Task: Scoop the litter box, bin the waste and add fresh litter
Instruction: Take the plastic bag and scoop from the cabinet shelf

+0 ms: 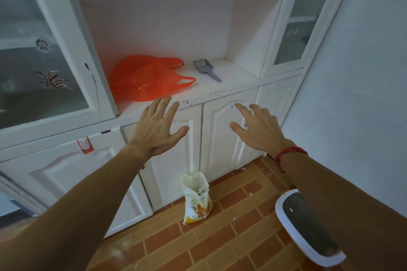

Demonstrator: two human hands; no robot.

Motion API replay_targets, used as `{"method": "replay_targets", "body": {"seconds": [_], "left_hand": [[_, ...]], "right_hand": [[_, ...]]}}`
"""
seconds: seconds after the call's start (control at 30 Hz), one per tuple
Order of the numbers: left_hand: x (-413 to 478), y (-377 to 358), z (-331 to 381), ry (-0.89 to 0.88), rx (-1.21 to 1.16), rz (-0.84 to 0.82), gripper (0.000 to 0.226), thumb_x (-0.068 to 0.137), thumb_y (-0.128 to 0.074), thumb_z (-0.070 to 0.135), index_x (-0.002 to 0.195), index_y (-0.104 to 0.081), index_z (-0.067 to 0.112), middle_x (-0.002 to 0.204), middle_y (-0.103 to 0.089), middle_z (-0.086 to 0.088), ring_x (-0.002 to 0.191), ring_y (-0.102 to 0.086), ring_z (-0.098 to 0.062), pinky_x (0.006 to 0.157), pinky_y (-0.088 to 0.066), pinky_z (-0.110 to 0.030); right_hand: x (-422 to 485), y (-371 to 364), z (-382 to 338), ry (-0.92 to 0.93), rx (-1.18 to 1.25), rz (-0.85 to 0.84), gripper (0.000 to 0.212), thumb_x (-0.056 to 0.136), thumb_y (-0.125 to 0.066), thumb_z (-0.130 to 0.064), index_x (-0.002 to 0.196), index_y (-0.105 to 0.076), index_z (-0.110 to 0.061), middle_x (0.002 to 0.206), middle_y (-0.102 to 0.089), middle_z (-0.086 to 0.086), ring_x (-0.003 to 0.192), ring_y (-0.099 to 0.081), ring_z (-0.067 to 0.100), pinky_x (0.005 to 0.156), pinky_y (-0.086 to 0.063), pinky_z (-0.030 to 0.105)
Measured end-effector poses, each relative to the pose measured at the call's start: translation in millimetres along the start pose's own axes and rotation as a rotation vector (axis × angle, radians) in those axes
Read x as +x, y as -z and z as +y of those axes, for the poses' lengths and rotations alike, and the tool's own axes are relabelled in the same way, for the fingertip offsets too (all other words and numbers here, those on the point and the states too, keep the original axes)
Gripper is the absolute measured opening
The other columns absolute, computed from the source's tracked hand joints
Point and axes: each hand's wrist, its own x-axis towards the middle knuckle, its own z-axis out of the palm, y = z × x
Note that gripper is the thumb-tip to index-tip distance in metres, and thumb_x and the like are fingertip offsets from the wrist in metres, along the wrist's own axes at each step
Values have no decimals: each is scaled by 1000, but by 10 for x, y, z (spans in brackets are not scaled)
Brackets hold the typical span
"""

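While both arms reach out toward the white cabinet, the left hand [156,127] is wide open with its fingers spread, and it holds nothing. The right hand [257,127] is open too, with fingers spread, and it holds nothing; a red string band [288,154] goes round its wrist. Both hands hang in the air in front of the low cabinet doors [222,138], just under the edge of the cabinet shelf [237,75]. On that shelf, just past the left fingertips, lies an orange plastic bag [143,79]. A small grey scoop [206,69] lies near it on the right, not touching it. Down on the brown tile floor [231,237], a white and yellow litter bag [197,200] stands open against the doors. The litter box [284,197], with a white rim and a dark inside, sits on the floor at the right, partly hidden by the right arm.
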Motion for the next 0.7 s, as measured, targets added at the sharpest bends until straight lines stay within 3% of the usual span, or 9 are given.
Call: {"method": "replay_targets", "body": {"seconds": [0.33,0.7], "left_hand": [[937,-395,-258,27,-14,-19,87,89,-26,69,152,-38,10,160,-32,-18,148,-26,-40,116,-27,-54],[2032,-716,-592,206,48,-15,90,88,-21,72,155,-32,13,163,-26,-15,150,-21,-37,117,-25,-54]], "right_hand": [[1017,-338,198,23,11,-10,67,93,-42,-60,151,-26,-31,148,-38,16,128,-41,36,101,-36,51],[2642,-630,411,179,68,-29,65,94,-41,-58,150,-26,-29,145,-40,16,126,-41,37,100,-36,48]]}}
